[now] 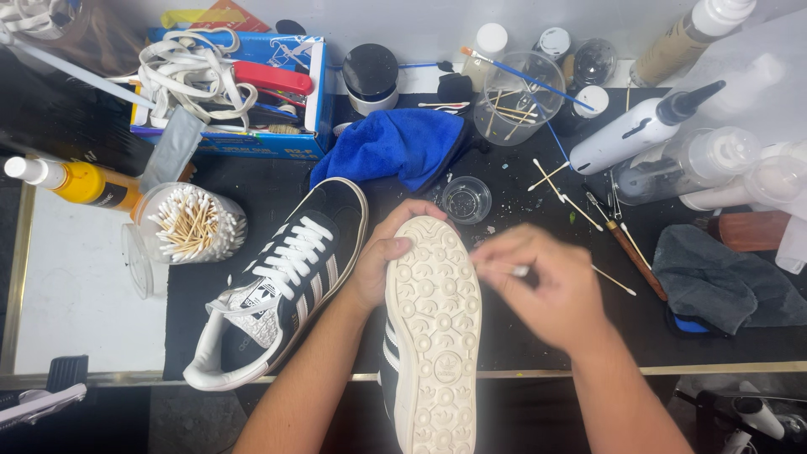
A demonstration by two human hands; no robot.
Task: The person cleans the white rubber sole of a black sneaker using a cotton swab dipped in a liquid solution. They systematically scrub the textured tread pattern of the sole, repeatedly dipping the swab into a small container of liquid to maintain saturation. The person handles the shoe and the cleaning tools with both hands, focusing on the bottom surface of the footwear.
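My left hand (pixel 388 250) grips a black sneaker turned sole-up, its cream sole (pixel 431 336) facing me and its toe pointing away. My right hand (pixel 551 282) pinches a thin cotton swab (pixel 514 271) against the sole's right edge near the toe; the hand is blurred. The matching black sneaker with white stripes and white laces (pixel 282 282) lies upright on the black mat (pixel 513 332) to the left, untouched.
A clear jar of cotton swabs (pixel 192 225) lies at the left beside a yellow bottle (pixel 80 182). A blue cloth (pixel 395 145), small clear cup (pixel 466 199), brush cup (pixel 507 97), squeeze bottles (pixel 643 128), loose swabs (pixel 551 178) and a grey cloth (pixel 723 282) crowd the back and right.
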